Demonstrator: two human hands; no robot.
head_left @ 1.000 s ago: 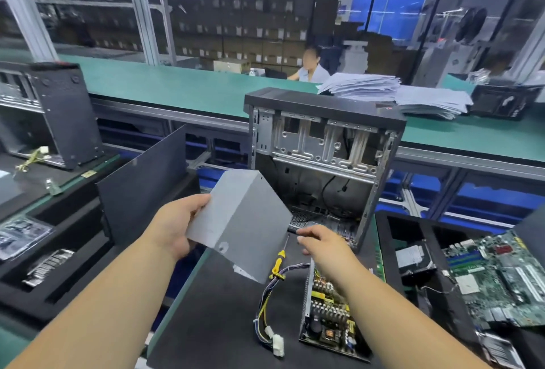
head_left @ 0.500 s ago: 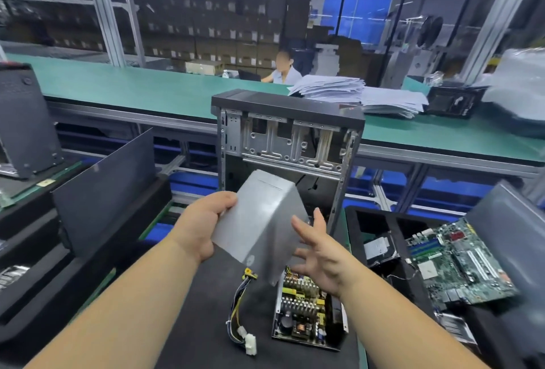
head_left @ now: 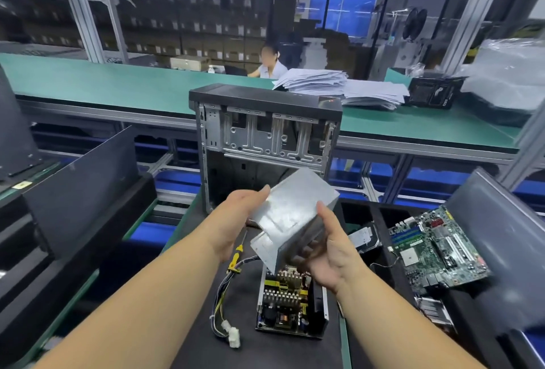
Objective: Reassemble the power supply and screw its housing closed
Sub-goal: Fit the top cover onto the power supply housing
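Note:
A bent grey metal housing cover (head_left: 292,215) is held tilted in the air between both hands. My left hand (head_left: 236,221) grips its left edge, thumb on top. My right hand (head_left: 330,253) holds its right side, thumb on the outer face, fingers curled underneath. Below the cover, the open power supply base (head_left: 290,306) lies on the black mat with its circuit board, heatsinks and coils exposed. Its cable bundle (head_left: 224,303) with white plugs trails off to the left. A yellow-handled screwdriver (head_left: 237,253) lies just left of the base, partly hidden by my left wrist.
An open, stripped computer case (head_left: 265,144) stands upright right behind my hands. A motherboard (head_left: 436,247) lies in a black tray at the right. Dark side panels lean at the left (head_left: 82,188) and right (head_left: 501,250). A person sits beyond the green conveyor (head_left: 118,88).
The cover has turned over and come nearer to me, above the open base. My right hand rose from the mat and took hold of the cover's right side.

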